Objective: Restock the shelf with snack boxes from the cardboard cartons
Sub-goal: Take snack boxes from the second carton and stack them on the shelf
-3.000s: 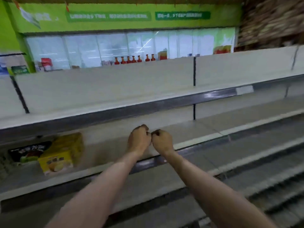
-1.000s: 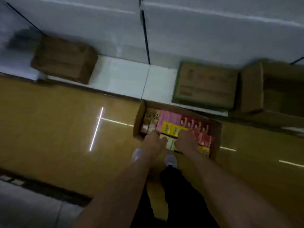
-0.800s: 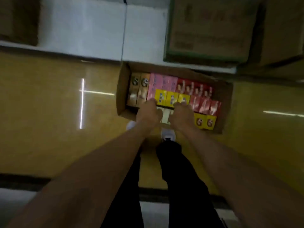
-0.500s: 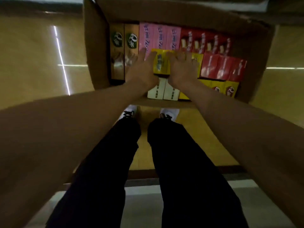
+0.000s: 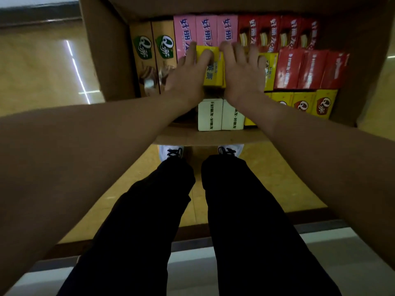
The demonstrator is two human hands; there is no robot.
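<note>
Looking straight down here, person bent over an open cardboard carton (image 5: 111, 60) that sits on a yellowish wood-look floor (image 5: 42, 67). The floor's pretty glossy, with a thin white streak of reflected light running across it on the left. Nearer the camera the yellow floor ends at a dark strip and then a pale grey band (image 5: 192, 265) runs across the bottom of the view. The lighting is dim overall.

The carton is packed with snack boxes: two tan boxes (image 5: 152, 60) with a green Q logo on the left, pink boxes (image 5: 205, 28) along the far wall, red boxes (image 5: 277, 33) beside those and more red boxes in the row in front, yellow Q-logo boxes (image 5: 310, 103) near the right front, and two white boxes (image 5: 220, 114) standing against the near wall.

Both hands are down in the middle of the carton on a yellow snack box (image 5: 213, 69). The left hand (image 5: 188, 71) lies on its left side with fingers straight and loosely apart, and the right hand (image 5: 241, 69) lies flat over its right side and the neighbouring yellow box, fingers spread. Can't tell if the box has left its row or is just being pressed from both sides.

Below the carton you can see white sneakers (image 5: 171, 152) with black laces and black trousers (image 5: 245, 221).
</note>
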